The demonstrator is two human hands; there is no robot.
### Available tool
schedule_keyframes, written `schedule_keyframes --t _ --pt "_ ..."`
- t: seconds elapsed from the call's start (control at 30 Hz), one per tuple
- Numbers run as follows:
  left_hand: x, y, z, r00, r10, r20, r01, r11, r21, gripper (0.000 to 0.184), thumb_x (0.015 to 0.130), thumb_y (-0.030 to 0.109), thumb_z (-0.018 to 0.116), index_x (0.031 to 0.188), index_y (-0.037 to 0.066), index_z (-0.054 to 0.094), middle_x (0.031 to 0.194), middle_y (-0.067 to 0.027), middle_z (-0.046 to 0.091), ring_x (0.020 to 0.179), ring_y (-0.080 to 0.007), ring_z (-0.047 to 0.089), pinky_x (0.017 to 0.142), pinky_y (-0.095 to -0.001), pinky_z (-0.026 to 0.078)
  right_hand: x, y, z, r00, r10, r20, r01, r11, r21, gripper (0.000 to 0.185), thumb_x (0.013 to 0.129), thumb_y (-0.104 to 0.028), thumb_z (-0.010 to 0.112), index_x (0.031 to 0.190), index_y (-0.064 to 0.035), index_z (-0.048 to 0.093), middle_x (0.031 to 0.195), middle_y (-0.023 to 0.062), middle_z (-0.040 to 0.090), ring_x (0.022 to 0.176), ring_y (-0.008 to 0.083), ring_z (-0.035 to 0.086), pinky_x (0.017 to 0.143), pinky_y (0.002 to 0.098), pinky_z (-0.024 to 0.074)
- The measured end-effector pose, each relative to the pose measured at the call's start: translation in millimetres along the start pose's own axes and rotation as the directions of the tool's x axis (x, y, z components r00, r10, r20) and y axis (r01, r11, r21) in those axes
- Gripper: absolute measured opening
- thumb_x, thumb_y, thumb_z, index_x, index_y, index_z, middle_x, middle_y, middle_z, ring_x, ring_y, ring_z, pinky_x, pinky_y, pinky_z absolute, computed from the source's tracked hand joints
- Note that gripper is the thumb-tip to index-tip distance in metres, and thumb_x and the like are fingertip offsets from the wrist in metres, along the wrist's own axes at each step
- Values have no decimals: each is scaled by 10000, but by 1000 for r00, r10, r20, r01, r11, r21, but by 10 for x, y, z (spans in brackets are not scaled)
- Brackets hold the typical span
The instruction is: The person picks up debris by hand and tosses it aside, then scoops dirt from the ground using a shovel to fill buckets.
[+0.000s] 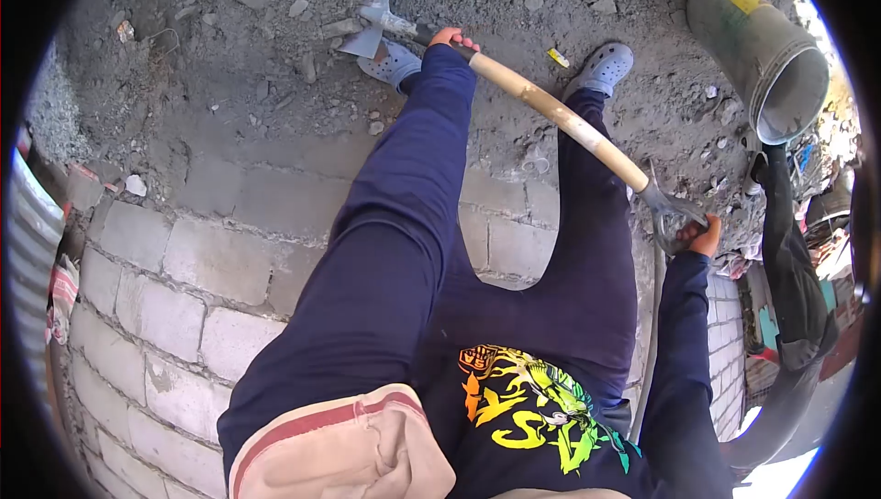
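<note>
A shovel with a pale wooden shaft (pixel 551 109) lies slantwise across my view. My left hand (pixel 451 38) is wrapped round its lower shaft, close to the blade. At the other end, my right hand (pixel 702 236) grips the D-shaped handle (pixel 672 210). The flat metal blade (pixel 371 11) rests at the grey, stony soil (pixel 275 68), beside one of my grey clogs (pixel 390 65); whether its edge is in the soil I cannot tell.
A wall of grey blocks (pixel 225 260) runs below me. At the upper right a dirty bucket (pixel 752 49) lies tilted, its mouth towards me. Another person's dark-clothed limb (pixel 791 260) is beside it. Corrugated metal sheet (pixel 35 270) stands at the left edge.
</note>
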State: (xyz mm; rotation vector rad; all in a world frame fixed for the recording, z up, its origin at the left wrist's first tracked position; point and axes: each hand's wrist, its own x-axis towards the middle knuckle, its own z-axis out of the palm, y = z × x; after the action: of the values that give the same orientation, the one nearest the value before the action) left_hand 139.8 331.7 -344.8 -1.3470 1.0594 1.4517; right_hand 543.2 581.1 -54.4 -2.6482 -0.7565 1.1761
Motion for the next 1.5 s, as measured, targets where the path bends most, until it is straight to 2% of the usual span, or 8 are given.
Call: schedule_keyframes --t 0.13,0.27,0.33,0.47,0.67,0.97,1.27,1.5 --pt "-89 -3 -71 998 38 -47 -38 999 15 197 775 150 590 643 99 452 565 -69 494 496 -228 507 512 -403 492 7 -187 -239 980 87 180 -102 992 74 379 769 -411 512 534 -133 408 445 13 331 394 183 347 405 335 308" --pt "-172 -177 -218 995 1 -104 -3 1000 -18 214 793 137 586 629 104 453 570 -79 513 505 -255 515 534 -425 498 -311 195 -70 990 133 45 -134 990 35 410 775 -432 504 517 -129 404 424 17 319 390 196 352 415 344 316" --pt "-76 109 -264 989 86 -124 -93 994 -56 222 801 132 583 622 106 454 573 -87 525 509 -273 520 546 -441 501 -24 129 -420 952 97 290 -123 990 73 363 785 -401 525 572 -120 440 473 22 361 394 182 350 415 340 334" --pt "-63 49 -286 1000 25 17 -24 999 -39 189 796 117 568 662 105 436 590 -87 514 518 -260 513 539 -444 498 -274 182 -37 999 32 10 -32 996 81 330 788 -367 520 586 -112 466 461 5 355 393 159 342 404 320 313" --pt "-162 20 -211 993 80 -86 -77 997 30 209 793 184 594 645 114 464 600 -89 554 525 -251 530 552 -415 500 56 66 -258 972 20 234 -61 984 166 313 781 -339 544 609 -96 447 469 31 361 387 175 350 402 323 321" --pt "-1546 -111 113 951 291 -105 -289 957 29 230 754 139 660 652 111 456 588 -56 512 527 -203 513 541 -374 499 582 116 -564 924 73 375 -135 981 143 385 775 -396 542 538 -126 405 451 19 348 384 172 335 415 330 305" --pt "-2720 -1238 987 947 302 -112 -294 952 82 207 784 160 637 675 108 469 613 -39 501 552 -180 509 582 -353 497 927 -202 -2163 943 106 315 -187 953 237 361 752 -376 547 557 -97 426 447 38 359 363 195 348 389 345 304" --pt "-3622 -3081 2066 969 152 194 -179 976 126 187 778 111 626 694 76 462 620 -42 490 525 -177 502 544 -345 478 1089 -250 -4330 987 98 125 -144 881 450 408 761 -406 525 507 -116 390 442 28 341 386 186 354 408 333 323"
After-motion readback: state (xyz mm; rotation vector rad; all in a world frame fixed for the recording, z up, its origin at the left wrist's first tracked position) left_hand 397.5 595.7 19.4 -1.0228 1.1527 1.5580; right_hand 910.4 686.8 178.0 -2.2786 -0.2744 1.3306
